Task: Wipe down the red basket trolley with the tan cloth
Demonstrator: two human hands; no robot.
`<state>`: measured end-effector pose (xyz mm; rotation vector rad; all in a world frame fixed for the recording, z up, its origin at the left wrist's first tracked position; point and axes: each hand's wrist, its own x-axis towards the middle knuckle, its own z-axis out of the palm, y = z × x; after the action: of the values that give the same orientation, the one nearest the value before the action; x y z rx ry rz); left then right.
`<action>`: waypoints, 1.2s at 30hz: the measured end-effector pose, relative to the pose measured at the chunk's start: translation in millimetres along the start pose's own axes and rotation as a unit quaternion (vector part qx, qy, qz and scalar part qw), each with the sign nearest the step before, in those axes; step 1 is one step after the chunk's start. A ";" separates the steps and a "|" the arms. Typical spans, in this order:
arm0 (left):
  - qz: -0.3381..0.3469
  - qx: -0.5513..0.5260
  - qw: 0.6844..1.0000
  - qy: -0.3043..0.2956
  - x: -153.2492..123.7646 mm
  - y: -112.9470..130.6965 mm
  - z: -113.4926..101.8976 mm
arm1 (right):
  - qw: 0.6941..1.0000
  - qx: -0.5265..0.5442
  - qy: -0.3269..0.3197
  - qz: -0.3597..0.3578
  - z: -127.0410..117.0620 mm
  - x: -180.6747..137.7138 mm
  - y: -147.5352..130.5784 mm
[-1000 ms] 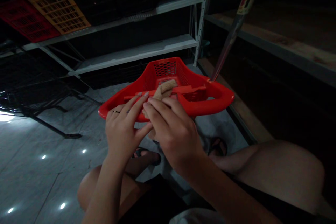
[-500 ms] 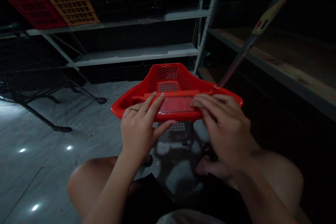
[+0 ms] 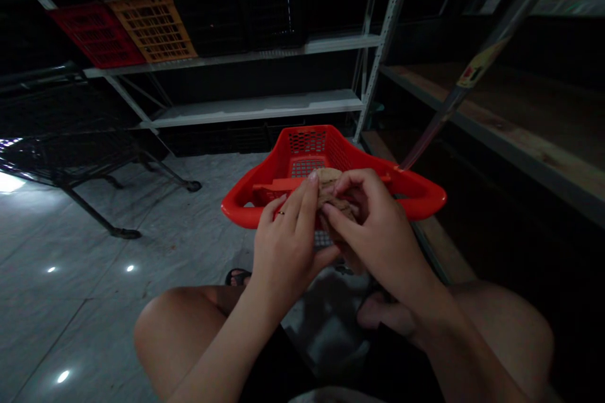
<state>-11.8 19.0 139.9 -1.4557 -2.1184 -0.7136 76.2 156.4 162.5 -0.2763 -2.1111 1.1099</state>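
A crumpled tan cloth (image 3: 329,177) is bunched between my hands, above the near handle of a red shopping cart (image 3: 423,195). My right hand (image 3: 390,223) pinches the cloth between its thumb and curled fingers. Against the other side of it, my left hand (image 3: 288,239), with a ring on one finger, holds the cloth with its fingers close together. Part of the cloth hangs below my right thumb. Both hands hide the middle of the handle and its clear panel. The perforated basket of the cart opens away from me.
Grey metal shelving (image 3: 265,107) stands beyond the cart, holding a red crate (image 3: 97,34) and a yellow crate (image 3: 154,25). A dark wire cart (image 3: 70,145) is at left. A slanting pole (image 3: 444,104) and wooden shelves (image 3: 515,138) are at right. My knees flank the cart.
Both hands have come together at the middle of the handle. The cloth, mostly hidden under my right fingers before, is now bunched up between both hands. The view has shifted slightly.
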 end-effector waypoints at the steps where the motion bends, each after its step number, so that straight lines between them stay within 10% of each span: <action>1: -0.002 -0.012 1.000 0.010 0.4 0.1 0.6 | 1.000 -0.002 -0.026 -0.001 -8.8 1.0 1.6; 9: -0.182 -0.032 0.981 0.060 2.0 -39.6 -27.6 | 0.920 -0.383 -0.046 -0.072 -71.6 -1.2 49.4; 16: 0.002 -0.016 0.998 -0.063 32.9 30.2 1.0 | 0.839 -0.514 0.037 -0.176 -48.3 -2.4 58.8; 20: 0.033 0.011 0.995 -0.096 51.6 48.2 17.5 | 0.837 -0.506 0.047 -0.203 -46.7 -0.2 60.3; 29: -0.110 -0.054 0.990 -0.071 18.5 -38.0 -27.3 | 0.889 -0.437 0.076 -0.110 -46.2 -6.3 65.4; 36: -0.067 0.019 0.997 -0.033 41.9 36.5 14.6 | 0.898 -0.424 0.097 -0.062 -43.3 -9.4 70.2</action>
<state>7.6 68.7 161.2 -1.3461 -2.2841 -0.6789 103.1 221.6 118.7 -0.6138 -2.2674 0.0171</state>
